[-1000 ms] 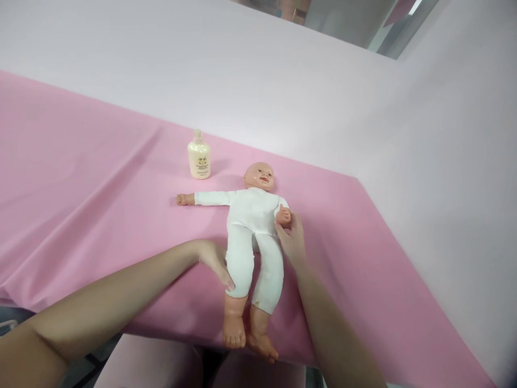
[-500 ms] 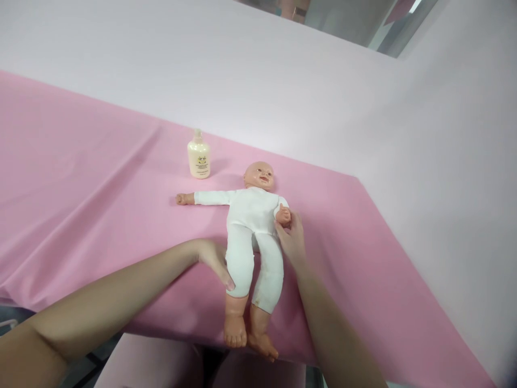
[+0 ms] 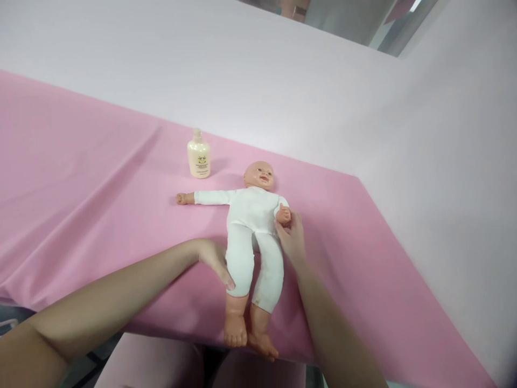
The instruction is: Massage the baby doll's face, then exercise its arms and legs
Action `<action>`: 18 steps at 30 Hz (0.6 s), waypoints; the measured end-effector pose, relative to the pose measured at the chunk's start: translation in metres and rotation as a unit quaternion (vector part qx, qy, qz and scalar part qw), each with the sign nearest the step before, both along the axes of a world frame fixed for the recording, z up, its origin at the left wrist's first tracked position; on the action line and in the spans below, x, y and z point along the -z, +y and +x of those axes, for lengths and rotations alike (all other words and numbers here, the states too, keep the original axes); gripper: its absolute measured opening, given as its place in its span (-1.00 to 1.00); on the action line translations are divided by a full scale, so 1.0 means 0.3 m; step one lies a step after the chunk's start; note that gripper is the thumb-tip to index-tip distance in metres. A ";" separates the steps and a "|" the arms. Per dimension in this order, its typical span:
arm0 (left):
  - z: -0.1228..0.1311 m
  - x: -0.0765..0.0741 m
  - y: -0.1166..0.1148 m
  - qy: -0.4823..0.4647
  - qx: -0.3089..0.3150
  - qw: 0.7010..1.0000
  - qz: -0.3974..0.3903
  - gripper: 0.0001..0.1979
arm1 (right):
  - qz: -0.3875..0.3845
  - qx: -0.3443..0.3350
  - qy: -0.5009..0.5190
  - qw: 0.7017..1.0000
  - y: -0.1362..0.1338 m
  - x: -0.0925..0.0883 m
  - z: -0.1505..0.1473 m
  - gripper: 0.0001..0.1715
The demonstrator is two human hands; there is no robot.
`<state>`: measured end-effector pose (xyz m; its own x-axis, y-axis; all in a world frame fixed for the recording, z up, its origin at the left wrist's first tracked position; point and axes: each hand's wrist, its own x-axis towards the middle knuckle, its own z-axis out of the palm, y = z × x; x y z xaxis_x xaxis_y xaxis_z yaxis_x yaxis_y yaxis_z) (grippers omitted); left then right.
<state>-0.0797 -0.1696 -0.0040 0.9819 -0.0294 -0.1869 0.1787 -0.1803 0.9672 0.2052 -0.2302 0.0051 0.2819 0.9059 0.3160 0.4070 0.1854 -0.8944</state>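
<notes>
A baby doll (image 3: 252, 210) with a white cloth body lies on its back, its head away from me and its feet at the table's front edge. My left hand (image 3: 216, 261) grips the doll's leg on the left side. The thumb rests on the lower leg, while the other fingers are hidden underneath. At the doll's hand on the right side, my right hand (image 3: 293, 237) is closed around it, thumb and fingers on either side. The doll's other arm stretches out to the left, touched by neither hand.
A pink cloth (image 3: 100, 161) with creases at the left covers the table. Beyond the doll's outstretched arm stands a cream pump bottle (image 3: 199, 159). A white wall (image 3: 242, 81) runs along the back and right, with a window (image 3: 347, 21) above.
</notes>
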 end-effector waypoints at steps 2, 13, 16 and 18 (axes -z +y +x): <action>0.002 -0.001 0.000 0.021 0.015 1.000 -0.011 -0.14 | 0.001 0.003 -0.003 1.000 -0.001 0.001 0.001 -0.55; -0.007 -0.023 -0.011 0.078 -0.002 0.996 -0.033 -0.07 | 0.003 0.004 -0.008 1.000 0.001 0.001 0.001 -0.55; -0.003 -0.014 -0.006 0.061 -0.001 0.998 -0.029 -0.08 | 0.004 0.002 -0.009 1.000 0.000 0.000 0.000 -0.56; 0.001 -0.006 -0.003 0.047 0.004 0.999 -0.028 -0.09 | 0.005 0.001 -0.009 1.000 -0.001 0.000 0.000 -0.57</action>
